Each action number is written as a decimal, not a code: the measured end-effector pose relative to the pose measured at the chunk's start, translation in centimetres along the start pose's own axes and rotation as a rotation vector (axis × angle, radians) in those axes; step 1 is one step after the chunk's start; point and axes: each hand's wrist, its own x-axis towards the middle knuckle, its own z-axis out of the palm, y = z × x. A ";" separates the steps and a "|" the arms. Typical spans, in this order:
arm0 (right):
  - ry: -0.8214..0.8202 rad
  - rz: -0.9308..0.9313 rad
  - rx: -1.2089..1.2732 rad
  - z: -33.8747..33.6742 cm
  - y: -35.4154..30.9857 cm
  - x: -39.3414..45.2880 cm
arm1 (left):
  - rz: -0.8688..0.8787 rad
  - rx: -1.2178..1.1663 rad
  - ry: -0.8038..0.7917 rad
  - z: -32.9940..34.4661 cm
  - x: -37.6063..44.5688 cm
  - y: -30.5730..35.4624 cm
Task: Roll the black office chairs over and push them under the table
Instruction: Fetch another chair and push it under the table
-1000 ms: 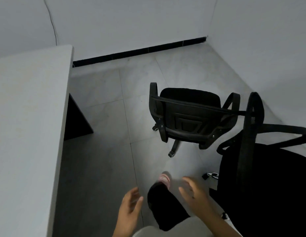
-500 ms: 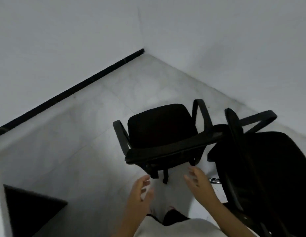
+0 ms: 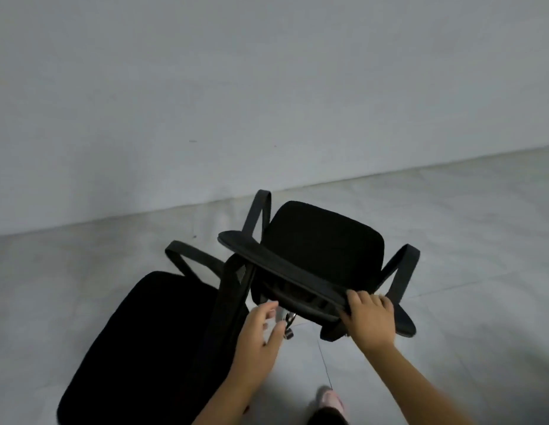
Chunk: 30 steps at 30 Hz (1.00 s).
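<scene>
My pink shoe point(image 3: 330, 399) shows at the bottom edge on the grey tiled floor point(image 3: 451, 348). My left hand point(image 3: 259, 335) hovers with fingers spread and relaxed, holding nothing, just beside a second black office chair point(image 3: 150, 338) at my left. My right hand point(image 3: 369, 317) curls its fingers over the top edge of the backrest point(image 3: 285, 268) of the nearer-centre office chair point(image 3: 325, 250). Beyond stands a plain grey wall point(image 3: 267, 87).

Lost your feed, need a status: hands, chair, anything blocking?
Right hand gripping the chair backrest top edge. Left hand open, just short of it. Second chair close on left, armrests nearly touching.
</scene>
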 end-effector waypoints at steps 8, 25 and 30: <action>0.133 -0.076 -0.041 0.7 4.2 1.6 | 0.413 0.707 0.021 3.7 8.3 0.0; 0.261 -0.466 -0.073 1.0 17.8 17.7 | 0.447 1.095 -0.162 12.0 19.1 2.2; 0.275 -0.521 -0.049 1.6 17.3 22.9 | 0.340 1.074 -0.151 11.8 22.5 2.9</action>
